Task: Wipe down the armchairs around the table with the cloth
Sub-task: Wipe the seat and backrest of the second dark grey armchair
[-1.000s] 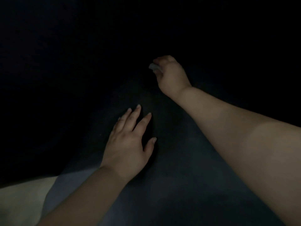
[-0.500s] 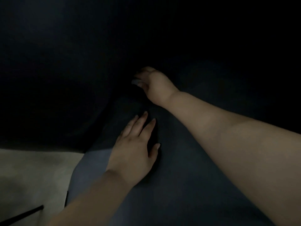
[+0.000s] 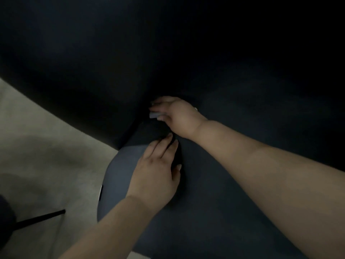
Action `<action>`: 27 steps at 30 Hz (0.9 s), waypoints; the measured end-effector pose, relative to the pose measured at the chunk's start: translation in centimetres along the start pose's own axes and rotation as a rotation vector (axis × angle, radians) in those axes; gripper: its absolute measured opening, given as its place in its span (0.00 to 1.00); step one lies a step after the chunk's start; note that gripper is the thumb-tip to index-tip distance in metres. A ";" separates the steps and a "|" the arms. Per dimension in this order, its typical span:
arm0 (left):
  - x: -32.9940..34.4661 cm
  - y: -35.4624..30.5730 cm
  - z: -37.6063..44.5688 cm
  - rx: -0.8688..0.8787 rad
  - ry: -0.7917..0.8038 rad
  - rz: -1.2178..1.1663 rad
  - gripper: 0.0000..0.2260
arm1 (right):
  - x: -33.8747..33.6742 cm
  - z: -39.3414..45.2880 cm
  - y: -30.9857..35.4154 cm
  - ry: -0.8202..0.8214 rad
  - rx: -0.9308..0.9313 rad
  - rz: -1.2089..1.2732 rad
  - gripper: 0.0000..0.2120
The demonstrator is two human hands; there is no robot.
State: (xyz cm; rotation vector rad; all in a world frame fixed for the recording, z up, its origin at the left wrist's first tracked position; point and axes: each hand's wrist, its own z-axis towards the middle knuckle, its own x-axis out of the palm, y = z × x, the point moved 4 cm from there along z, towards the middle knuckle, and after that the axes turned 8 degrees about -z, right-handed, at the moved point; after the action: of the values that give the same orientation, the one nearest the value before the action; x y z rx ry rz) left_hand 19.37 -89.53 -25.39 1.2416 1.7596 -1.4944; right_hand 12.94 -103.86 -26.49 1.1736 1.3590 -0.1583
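Cloth (image 3: pixel 154 115): one, pale grey, only a small folded corner showing past the fingertips of the right hand (image 3: pixel 176 116). The rest is hidden under that hand. It sits deep in the armchair (image 3: pixel 214 212), at the crease where the seat meets the dark backrest.

Right hand: fingers curled and closed around the cloth, knuckles up, pressing toward the crease. Forearm runs in from the right edge, cut off there.

Left hand (image 3: pixel 155 174): one, palm down on the seat cushion, fingers extended and lying close together, thumb out to the right. It is just below the right hand, fingertips near the right wrist but not clearly touching. Forearm leaves at the bottom edge.

Armchair: one visible, dark blue upholstery. The backrest fills the upper frame, nearly black; no seams or texture readable. The rounded left front of the seat is lighter.

Floor (image 3: pixel 46 146): pale, at left. One thin dark leg (image 3: pixel 41 218) crosses it at lower left; what it belongs to cannot be made out. A dark blurred shape sits at the left edge, unidentifiable.
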 end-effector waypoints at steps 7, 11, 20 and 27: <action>-0.9 1.9 -2.4 -0.057 0.003 -0.029 0.28 | 0.3 -2.6 0.2 -0.121 0.046 0.184 0.22; -1.1 2.7 -3.1 -0.085 -0.005 -0.055 0.27 | -1.2 -1.8 0.6 -0.454 0.169 0.188 0.23; -1.5 3.5 -3.3 -0.053 0.018 -0.052 0.29 | 2.1 0.2 3.1 -0.205 0.104 0.007 0.15; -1.4 3.3 -3.3 -0.077 0.034 -0.033 0.29 | 2.0 -0.8 3.8 -0.035 -0.071 -0.034 0.18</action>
State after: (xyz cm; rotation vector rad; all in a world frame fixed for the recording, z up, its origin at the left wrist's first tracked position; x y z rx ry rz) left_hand 23.46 -86.95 -24.96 1.2112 1.8507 -1.4179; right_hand 15.54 -100.47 -25.82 1.0845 1.3435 -0.1527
